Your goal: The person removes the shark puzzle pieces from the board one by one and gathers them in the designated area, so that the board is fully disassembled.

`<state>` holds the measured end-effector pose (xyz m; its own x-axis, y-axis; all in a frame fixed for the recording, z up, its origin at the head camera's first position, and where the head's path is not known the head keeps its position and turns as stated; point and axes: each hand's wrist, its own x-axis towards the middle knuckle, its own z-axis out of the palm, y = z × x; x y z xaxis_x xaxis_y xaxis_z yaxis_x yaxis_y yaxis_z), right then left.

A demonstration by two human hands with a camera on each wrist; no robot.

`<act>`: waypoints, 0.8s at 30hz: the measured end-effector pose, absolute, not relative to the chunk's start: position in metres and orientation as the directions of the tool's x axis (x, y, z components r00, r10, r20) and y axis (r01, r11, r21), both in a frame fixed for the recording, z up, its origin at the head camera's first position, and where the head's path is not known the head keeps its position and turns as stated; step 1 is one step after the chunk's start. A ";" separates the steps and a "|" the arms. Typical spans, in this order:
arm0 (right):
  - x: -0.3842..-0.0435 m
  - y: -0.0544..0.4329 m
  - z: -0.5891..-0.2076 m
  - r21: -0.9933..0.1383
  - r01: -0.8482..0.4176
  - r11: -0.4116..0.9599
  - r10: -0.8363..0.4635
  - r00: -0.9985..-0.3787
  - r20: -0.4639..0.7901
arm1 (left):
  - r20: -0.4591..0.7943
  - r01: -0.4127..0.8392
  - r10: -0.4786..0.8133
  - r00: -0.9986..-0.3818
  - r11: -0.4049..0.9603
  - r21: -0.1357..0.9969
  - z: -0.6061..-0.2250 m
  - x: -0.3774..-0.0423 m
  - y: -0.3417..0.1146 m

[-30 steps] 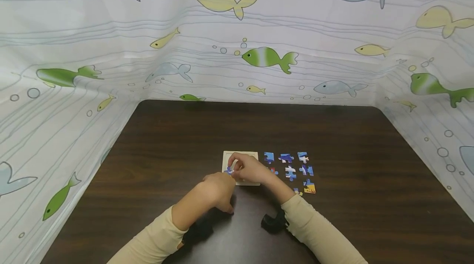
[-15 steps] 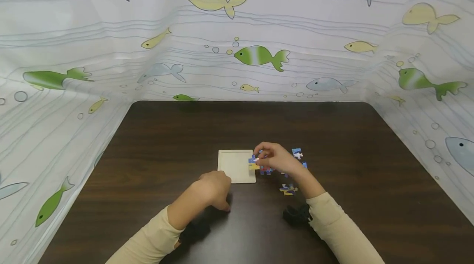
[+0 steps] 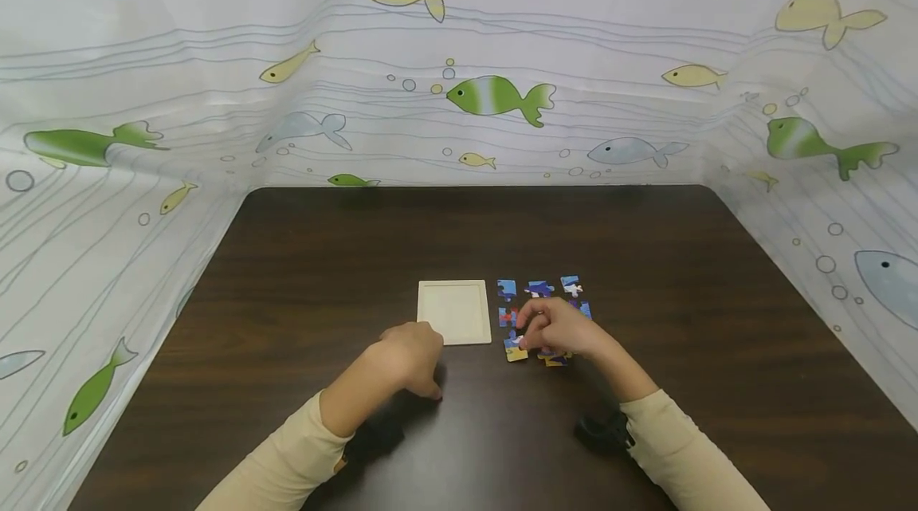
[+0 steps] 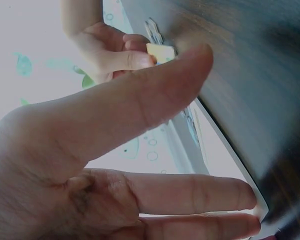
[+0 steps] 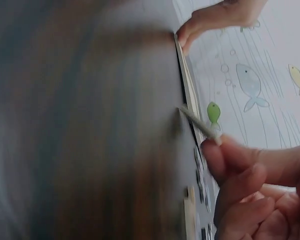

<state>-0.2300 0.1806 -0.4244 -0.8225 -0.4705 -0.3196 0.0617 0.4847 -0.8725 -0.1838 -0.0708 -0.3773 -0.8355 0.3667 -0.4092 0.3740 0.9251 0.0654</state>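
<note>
A square pale wooden puzzle tray (image 3: 468, 340) lies on the table with bare wood inside its rim. At its near left corner rests my left hand (image 3: 410, 355), and the left wrist view shows straight fingers (image 4: 200, 195) reaching the tray's edge, thumb held apart. Right of the tray, my right hand (image 3: 562, 328) pinches a yellow, white and blue jigsaw piece (image 3: 513, 349) between thumb and fingertips. In the right wrist view this piece (image 5: 199, 123) is tilted, its far edge close to the table. Beneath the right hand, some other pieces are partly hidden.
Several jigsaw pieces lie in loose rows right of the tray, among them a blue one (image 3: 507, 288), a purple-blue one (image 3: 539, 288) and a red-blue one (image 3: 507, 316). Fish-print cloth (image 3: 402, 136) walls the dark table (image 3: 344, 248) at the back and sides.
My right hand has lifted the yellow-blue jigsaw piece out of the tray and carried it right, down to the near left of the loose pieces. My left hand stays at the tray's corner.
</note>
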 end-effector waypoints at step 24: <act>-0.228 0.189 -0.421 -0.815 -0.002 0.579 -0.471 -0.817 -0.333 | -0.451 0.377 0.355 -0.819 0.925 0.042 -0.378 -0.183 -0.064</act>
<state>-0.2285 0.1893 -0.4206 -0.8167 -0.4714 -0.3328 -0.0021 0.5791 -0.8153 -0.1835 -0.0643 -0.3784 -0.8191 0.3548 -0.4507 0.3775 0.9251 0.0421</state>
